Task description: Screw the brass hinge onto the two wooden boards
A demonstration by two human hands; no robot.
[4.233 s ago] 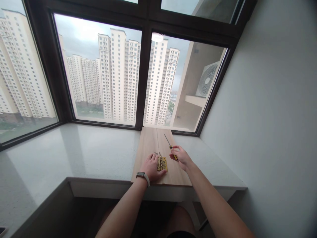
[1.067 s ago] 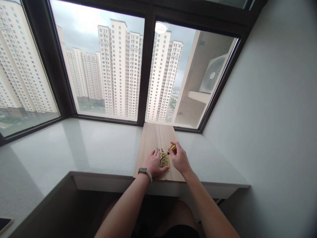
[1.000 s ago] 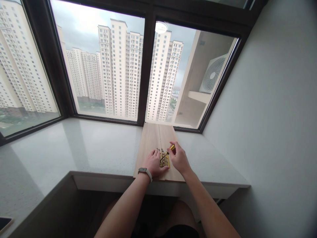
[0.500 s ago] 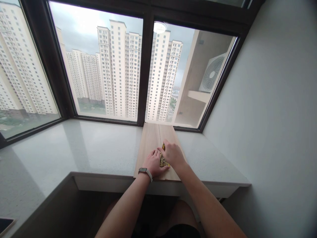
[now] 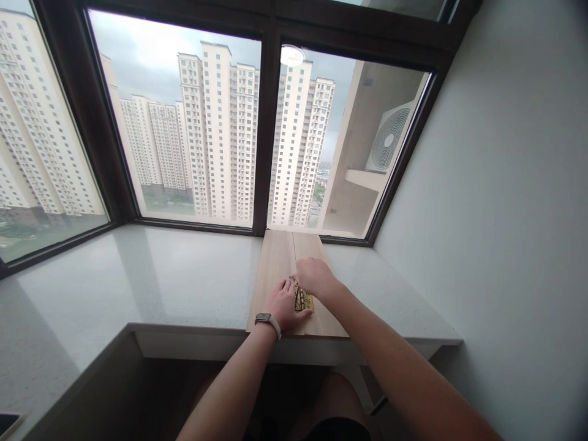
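Note:
A small flat yellow-and-black patterned piece [image 5: 303, 299] lies on a pale wooden board [image 5: 271, 263]; what exactly it is I cannot make out. My left hand [image 5: 282, 304], with a wristband on its wrist, grips the piece from the left, fingers along its left side and thumb across its near edge. Against the far edge of the piece, my right hand [image 5: 315, 275] is closed with its fingers curled down. Whatever those fingers hold is hidden under the hand.
The board rests on a speckled white counter [image 5: 197, 275] beneath dark-framed windows [image 5: 265, 135]. A grey wall [image 5: 496, 184] rises on the right. The dark corner of a device [image 5: 7, 422] shows at the lower left.
My right hand has turned and shifted slightly left, its elbow swinging outward. The yellow bit seen under its fingers before is now hidden. My left hand has kept its place on the piece.

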